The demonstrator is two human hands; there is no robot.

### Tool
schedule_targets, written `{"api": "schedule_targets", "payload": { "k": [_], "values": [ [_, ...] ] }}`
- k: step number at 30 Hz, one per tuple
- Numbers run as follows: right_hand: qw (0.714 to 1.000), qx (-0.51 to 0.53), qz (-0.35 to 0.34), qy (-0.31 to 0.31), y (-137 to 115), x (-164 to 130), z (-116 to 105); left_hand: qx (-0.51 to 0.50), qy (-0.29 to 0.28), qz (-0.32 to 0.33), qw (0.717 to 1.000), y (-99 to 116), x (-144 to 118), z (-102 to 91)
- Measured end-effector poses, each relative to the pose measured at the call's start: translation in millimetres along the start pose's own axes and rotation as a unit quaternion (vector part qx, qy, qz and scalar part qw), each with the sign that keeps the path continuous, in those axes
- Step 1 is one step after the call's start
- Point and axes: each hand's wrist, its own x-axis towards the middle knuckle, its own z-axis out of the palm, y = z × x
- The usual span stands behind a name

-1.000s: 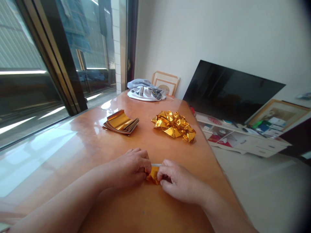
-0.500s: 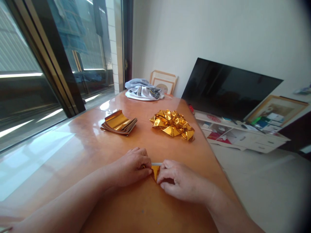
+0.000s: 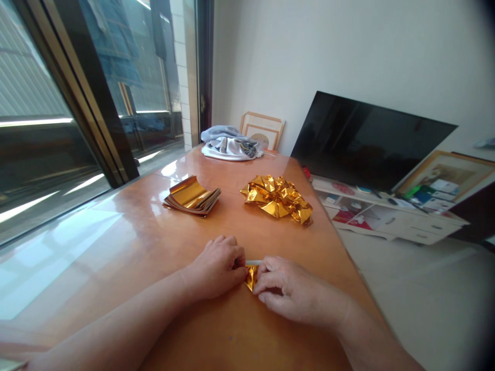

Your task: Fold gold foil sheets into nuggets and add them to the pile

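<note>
Head view: your left hand (image 3: 218, 265) and right hand (image 3: 288, 291) meet near the middle of the desk (image 3: 127, 247), both resting on its surface. Between them sits a small piece of gold foil paper (image 3: 251, 277), mostly hidden, with a pale edge showing at its far side. Both hands pinch it, fingertips curled in on either side; the left covers its left part, the right its right part.

Step in hand, by judgement: creasing or folding the small piece into shape. The next move likely calls for firm, even pressure along the fold while the other hand steadies the piece, since foil this slick tends to slide on a glossy top.

Materials: the foil is mirror-bright, thin and holds sharp creases. Farther off, left of centre, lies a flat stack of gold sheets (image 3: 192, 196), top sheet curling upward. To its right lies a pile of folded gold pieces (image 3: 277, 198), angular and faceted. At the far end of the desk sits a bundled cloth (image 3: 230, 143), soft and rumpled. The desk is polished orange-brown wood with strong window glare.
</note>
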Motion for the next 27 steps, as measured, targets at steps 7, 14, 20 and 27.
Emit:
{"api": "schedule_targets", "payload": {
  "k": [7,14,20,27],
  "values": [
    [1.0,0.007,-0.003,-0.007,1.4,-0.6,0.0,0.02,0.004,-0.002,1.0,-0.2,-1.7,1.6],
    [1.0,0.004,-0.004,0.0,1.8,-1.6,0.5,0.035,0.012,-0.008,0.999,3.2,-3.0,3.2],
    [1.0,0.0,-0.016,0.002,0.0,-1.1,-1.7,0.047,0.008,-0.01,0.999,4.3,-2.4,3.0],
    [1.0,-0.005,0.003,-0.008,-2.2,-4.0,-4.5,0.04,-0.003,-0.006,0.999,3.3,-2.9,2.3]
  ]
}}
